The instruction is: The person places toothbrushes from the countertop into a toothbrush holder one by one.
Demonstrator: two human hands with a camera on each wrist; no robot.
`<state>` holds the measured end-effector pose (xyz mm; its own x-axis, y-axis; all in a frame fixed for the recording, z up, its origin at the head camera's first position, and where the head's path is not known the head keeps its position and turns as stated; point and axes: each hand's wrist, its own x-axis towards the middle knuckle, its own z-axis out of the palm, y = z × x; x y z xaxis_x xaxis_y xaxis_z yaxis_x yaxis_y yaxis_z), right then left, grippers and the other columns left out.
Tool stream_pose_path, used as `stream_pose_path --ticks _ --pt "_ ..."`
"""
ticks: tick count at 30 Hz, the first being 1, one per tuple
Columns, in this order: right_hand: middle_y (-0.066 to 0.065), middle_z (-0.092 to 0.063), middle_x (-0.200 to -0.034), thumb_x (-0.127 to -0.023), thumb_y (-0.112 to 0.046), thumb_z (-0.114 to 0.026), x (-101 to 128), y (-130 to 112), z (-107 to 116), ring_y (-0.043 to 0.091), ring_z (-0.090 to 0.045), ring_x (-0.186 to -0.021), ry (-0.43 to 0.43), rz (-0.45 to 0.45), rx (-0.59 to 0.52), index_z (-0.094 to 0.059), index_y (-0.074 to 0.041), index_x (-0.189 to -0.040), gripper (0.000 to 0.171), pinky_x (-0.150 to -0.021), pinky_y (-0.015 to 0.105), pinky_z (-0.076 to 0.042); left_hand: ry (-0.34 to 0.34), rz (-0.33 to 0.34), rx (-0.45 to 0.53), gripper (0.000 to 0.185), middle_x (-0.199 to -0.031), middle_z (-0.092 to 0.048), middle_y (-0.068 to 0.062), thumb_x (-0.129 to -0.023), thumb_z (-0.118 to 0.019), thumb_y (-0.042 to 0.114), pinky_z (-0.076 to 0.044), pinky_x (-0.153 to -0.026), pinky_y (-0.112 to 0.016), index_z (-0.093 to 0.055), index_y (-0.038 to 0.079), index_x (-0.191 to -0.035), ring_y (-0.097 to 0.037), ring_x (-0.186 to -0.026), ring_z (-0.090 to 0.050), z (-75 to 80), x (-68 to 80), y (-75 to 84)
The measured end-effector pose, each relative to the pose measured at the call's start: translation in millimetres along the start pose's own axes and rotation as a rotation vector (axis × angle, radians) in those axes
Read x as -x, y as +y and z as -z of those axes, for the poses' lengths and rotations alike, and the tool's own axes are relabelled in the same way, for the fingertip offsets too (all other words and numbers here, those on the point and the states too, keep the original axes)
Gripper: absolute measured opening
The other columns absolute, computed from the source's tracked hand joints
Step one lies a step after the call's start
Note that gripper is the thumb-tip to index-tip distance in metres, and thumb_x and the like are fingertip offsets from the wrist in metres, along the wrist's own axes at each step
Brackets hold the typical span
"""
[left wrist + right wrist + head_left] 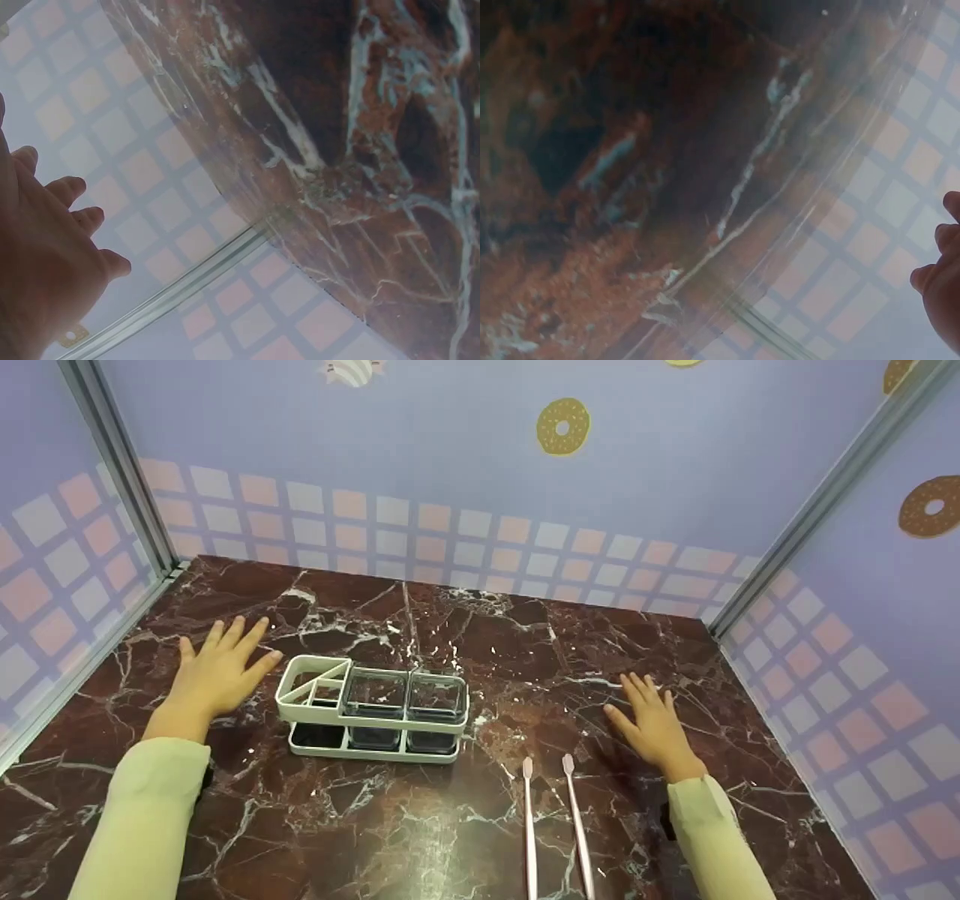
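Note:
A pale green rack (pixel 373 709) with clear square cups stands on the dark red marble tabletop (pixel 480 825). My left hand (pixel 217 667) lies flat on the marble just left of the rack, fingers straight and spread, holding nothing. Palm down and apart from everything, my right hand (pixel 651 721) rests flat on the marble to the right. Two pink toothbrushes (pixel 553 829) lie side by side near the front edge, between the hands and a little left of my right wrist. The left wrist view catches my left hand (pixel 45 262) against the wall; the right wrist view shows only the fingertips (pixel 939 277).
Lilac walls with a pink and white check band and doughnut prints (pixel 562 426) close the table on three sides. Metal corner posts (pixel 120 465) stand at the back left and back right. Bare marble lies behind the rack and across the front left.

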<state>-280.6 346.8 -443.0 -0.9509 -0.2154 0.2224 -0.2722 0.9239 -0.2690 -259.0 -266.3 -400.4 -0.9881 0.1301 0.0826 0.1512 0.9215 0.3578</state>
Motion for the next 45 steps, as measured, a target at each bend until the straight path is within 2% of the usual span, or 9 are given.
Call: stream_pose_path --ticks 4,14,18,22,27,32,37,40,45 --pt "0.023 -0.029 -0.153 -0.098 -0.042 -0.049 0.5 0.2 2.1 0.043 -0.017 -0.143 0.005 0.0 -0.006 -0.032 0.0 -0.149 0.068 -0.114 0.063 -0.002 -0.005 0.006 0.039 0.075 -0.155 -0.006 -0.031 -0.1 -0.023 0.059 0.012 -0.1 -0.075 -0.009 0.011 -0.156 -0.055 -0.139 -0.001 -0.1 -1.8 0.8" --pt "0.022 -0.03 -0.153 -0.097 -0.043 -0.052 9.8 -9.5 10.0 0.043 -0.019 -0.143 0.033 0.025 -0.006 -0.035 -0.001 -0.148 0.068 -0.113 0.063 -0.004 0.005 0.006 0.272 0.071 -0.153 -0.013 -0.032 -0.103 -0.026 0.052 0.009 -0.103 -0.073 -0.01 0.007 -0.155 -0.055 -0.139 -0.005 -6.6 4.3 4.7" --pt "0.021 -0.031 -0.153 -0.096 -0.044 -0.053 19.0 -20.4 14.2 0.043 -0.02 -0.143 0.029 0.061 0.002 -0.037 -0.003 -0.148 0.068 -0.113 0.063 -0.004 -0.012 -0.006 0.437 0.067 -0.154 -0.014 -0.031 -0.104 -0.026 0.048 0.001 -0.107 -0.071 -0.006 0.009 -0.156 -0.055 -0.138 -0.01 -9.9 11.0 8.6" --pt "0.019 -0.033 -0.153 -0.095 -0.043 -0.055 30.4 -32.3 18.0 0.04 -0.022 -0.143 0.015 0.091 0.01 -0.037 -0.004 -0.148 0.068 -0.114 0.062 -0.006 -0.036 -0.051 0.63 0.066 -0.152 -0.019 -0.034 -0.105 -0.028 0.043 -0.014 -0.107 -0.069 -0.002 0.01 -0.156 -0.056 -0.136 -0.018 -11.9 16.1 16.1" --pt "0.018 -0.037 -0.15 -0.093 -0.043 -0.06 46.1 -46.6 18.8 0.039 -0.028 -0.141 0.013 0.13 0.025 -0.039 -0.004 -0.146 0.07 -0.113 0.061 -0.013 -0.059 -0.134 0.784 0.068 -0.15 -0.022 -0.035 -0.104 -0.039 0.031 -0.017 -0.108 -0.067 -0.001 0.006 -0.155 -0.053 -0.138 -0.019 -13.7 19.6 26.0" --pt "0.019 -0.045 -0.144 -0.089 -0.043 -0.065 62.3 -60.6 16.1 0.041 -0.043 -0.13 0.031 0.183 0.035 -0.044 -0.008 -0.144 0.069 -0.106 0.062 -0.03 -0.072 -0.168 0.797 0.078 -0.152 -0.023 -0.031 -0.098 -0.054 0.02 -0.016 -0.108 -0.068 -0.002 0.009 -0.156 -0.05 -0.14 -0.016 -15.2 23.6 30.8" --pt "0.017 -0.059 -0.122 -0.087 -0.036 -0.07 74.6 -70.8 9.2 0.034 -0.057 -0.107 0.015 0.197 0.011 -0.051 -0.005 -0.138 0.063 -0.092 0.055 -0.045 -0.08 -0.152 0.742 0.089 -0.152 -0.021 -0.03 -0.092 -0.064 0.023 -0.012 -0.105 -0.073 -0.003 0.014 -0.157 -0.051 -0.141 -0.012 -18.4 25.7 30.6" --pt "0.009 -0.062 -0.103 -0.087 -0.032 -0.071 78.0 -75.8 3.1 0.021 -0.057 -0.085 -0.027 0.146 -0.046 -0.056 -0.002 -0.133 0.057 -0.079 0.042 -0.05 -0.077 -0.145 0.735 0.091 -0.152 -0.021 -0.031 -0.091 -0.065 0.022 -0.012 -0.105 -0.072 -0.003 0.013 -0.157 -0.052 -0.14 -0.012 -21.1 26.6 29.4" --pt "0.0 -0.059 -0.084 -0.085 -0.024 -0.072 79.5 -81.0 -6.6 0.012 -0.052 -0.071 -0.086 0.016 -0.128 -0.063 -0.001 -0.124 0.046 -0.067 0.033 -0.047 -0.068 -0.148 0.753 0.094 -0.151 -0.022 -0.033 -0.089 -0.067 0.018 -0.017 -0.107 -0.069 -0.003 0.01 -0.156 -0.05 -0.139 -0.019 -26.3 28.0 28.1"
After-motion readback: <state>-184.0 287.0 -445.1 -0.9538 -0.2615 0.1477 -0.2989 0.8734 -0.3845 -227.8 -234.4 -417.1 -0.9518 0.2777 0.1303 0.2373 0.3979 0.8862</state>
